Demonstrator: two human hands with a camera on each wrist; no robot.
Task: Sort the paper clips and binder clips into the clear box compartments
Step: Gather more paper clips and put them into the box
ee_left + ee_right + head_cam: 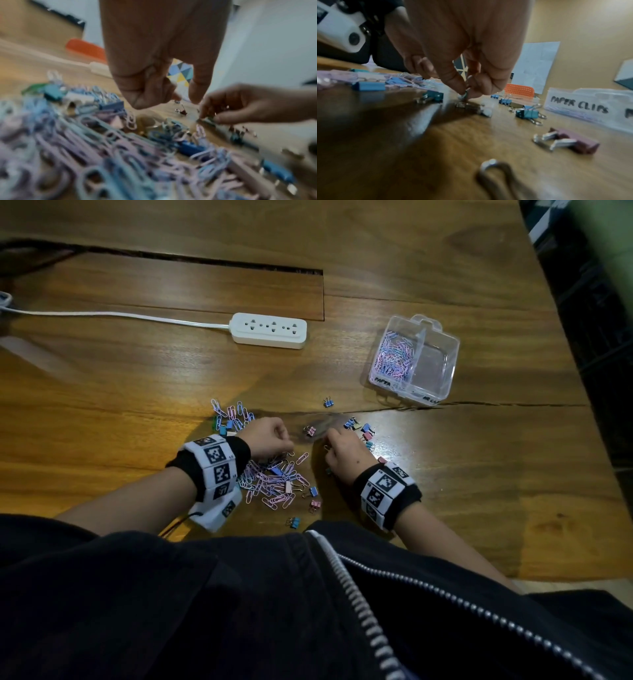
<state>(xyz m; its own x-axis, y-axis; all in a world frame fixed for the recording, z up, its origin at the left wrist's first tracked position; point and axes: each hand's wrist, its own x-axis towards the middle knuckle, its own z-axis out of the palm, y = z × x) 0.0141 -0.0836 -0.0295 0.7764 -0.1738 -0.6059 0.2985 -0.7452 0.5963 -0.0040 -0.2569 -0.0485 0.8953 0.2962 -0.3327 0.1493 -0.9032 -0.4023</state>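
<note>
A clear two-compartment box [449, 361] stands at the right; its left compartment holds pink and blue paper clips [394, 356], and its front reads "PAPER CLIPS" [579, 106]. A loose heap of paper clips [274, 482] with a few binder clips lies between my wrists. More binder clips [359, 429] are scattered by my right hand. My right hand [467, 93] pinches the silver handle of a binder clip [471, 106] that touches the table. My left hand [284, 440] hovers over the heap with its fingers curled [149, 94]; nothing shows in it.
A white power strip [269, 331] and its cord [120, 314] lie behind the clips. A single blue binder clip [328, 402] sits towards the box. A long slot [205, 263] crosses the wooden table, whose edge runs down the right side [582, 412].
</note>
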